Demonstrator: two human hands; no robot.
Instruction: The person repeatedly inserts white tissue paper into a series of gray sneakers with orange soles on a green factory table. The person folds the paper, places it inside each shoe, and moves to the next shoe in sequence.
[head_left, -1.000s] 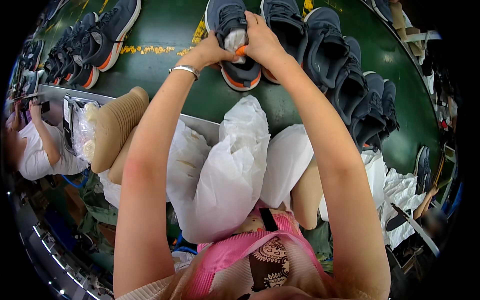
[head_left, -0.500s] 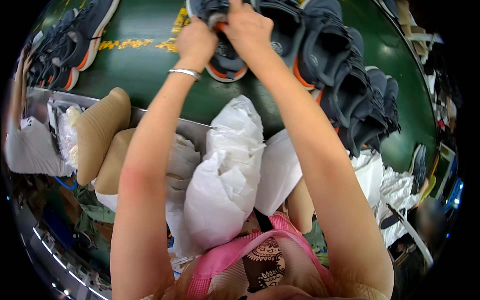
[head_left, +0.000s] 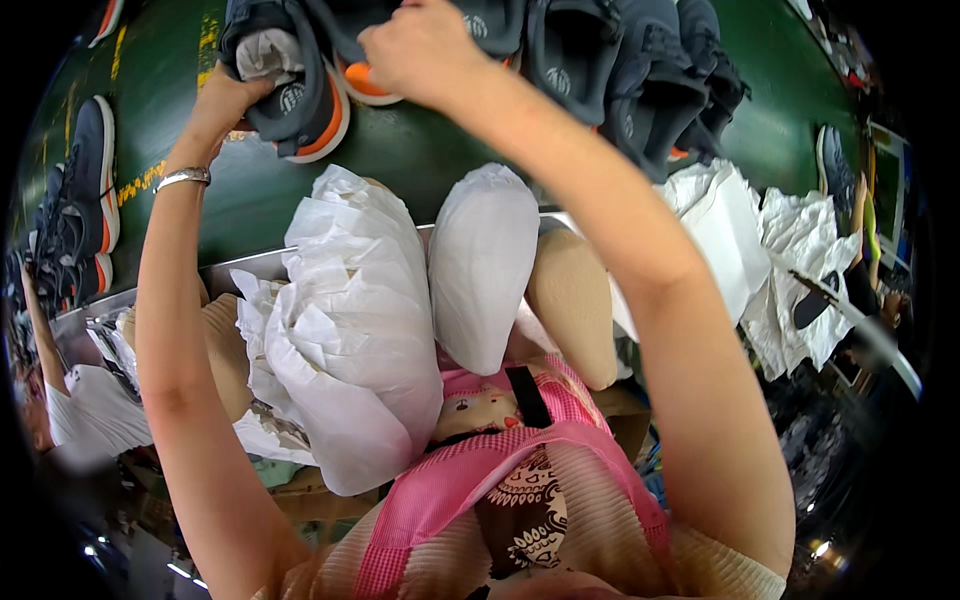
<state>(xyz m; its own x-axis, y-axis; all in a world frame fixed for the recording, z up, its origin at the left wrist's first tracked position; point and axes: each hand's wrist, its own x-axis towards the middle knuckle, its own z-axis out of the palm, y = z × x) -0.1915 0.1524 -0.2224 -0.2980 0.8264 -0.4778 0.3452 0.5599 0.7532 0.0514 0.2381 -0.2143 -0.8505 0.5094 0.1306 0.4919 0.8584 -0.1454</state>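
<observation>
My left hand (head_left: 222, 108) grips the side of a dark grey sneaker (head_left: 312, 122) with an orange and white sole, its thumb at the collar. Crumpled white paper (head_left: 270, 56) fills that sneaker's toe end. My right hand (head_left: 428, 52) has its fingers bent around the heel of a second sneaker (head_left: 345, 22), whose orange heel (head_left: 368, 84) shows under the hand. That sneaker's front runs out of the picture at the top. Both shoes are at the far side of the green surface (head_left: 400, 150).
Close to me stand paper-wrapped shoe forms (head_left: 350, 320), a smooth white form (head_left: 483, 270) and a beige one (head_left: 573, 305), along a metal edge (head_left: 250, 262). More sneakers (head_left: 655, 80) line the right; others (head_left: 85, 190) lie left. A person in a white shirt (head_left: 95, 415) is at far left.
My hands, close together on one sneaker before, are now apart, the left on a paper-stuffed shoe and the right at its neighbour. The view has shifted, with the row of shoes now farther left.
</observation>
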